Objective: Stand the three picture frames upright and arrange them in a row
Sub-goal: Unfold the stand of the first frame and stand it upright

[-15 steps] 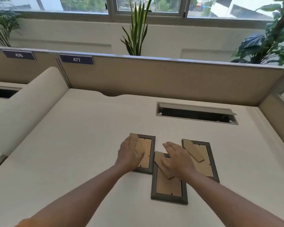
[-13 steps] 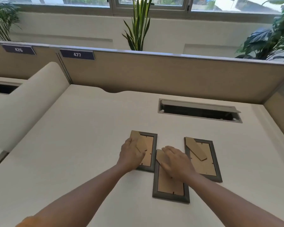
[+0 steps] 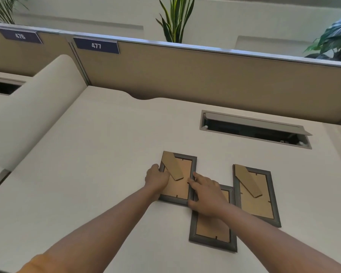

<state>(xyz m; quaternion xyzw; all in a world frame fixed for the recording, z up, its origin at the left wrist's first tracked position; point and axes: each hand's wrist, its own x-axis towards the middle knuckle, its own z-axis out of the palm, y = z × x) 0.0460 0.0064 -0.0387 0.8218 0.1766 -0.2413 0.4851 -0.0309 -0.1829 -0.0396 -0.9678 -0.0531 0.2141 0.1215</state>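
Frames lie face down on the pale table [image 3: 91,174], all three showing brown backing boards, which is why each one has its fold-out stand on top and within reach. The left frame [image 3: 178,179] sits furthest from the person, the middle frame [image 3: 213,226] nearest, its top corner tucked against the left frame's lower right edge, and the right frame [image 3: 255,195] just beside the middle one. The left hand [image 3: 158,179] curls its grip around the left frame's outer long edge, fingers hidden under or against the rim, so I cannot tell how firmly it is clamped. The right hand [image 3: 207,195] lies spread and flat, fingers apart, with its fingertips [image 3: 194,177] pressing the same frame's inner edge while the palm covers the top of the middle frame. Holding both long edges looks like preparation for tipping this frame up, and its stand [image 3: 172,165] already angles off the backing. Room is tight on the inner side, where the frames touch, so lifting could drag the middle one. Open table stretches wide to the left and back toward the partition [image 3: 205,75], good ground for a row, though the open cable slot [image 3: 254,129] behind the frames is an edge to keep clear of.
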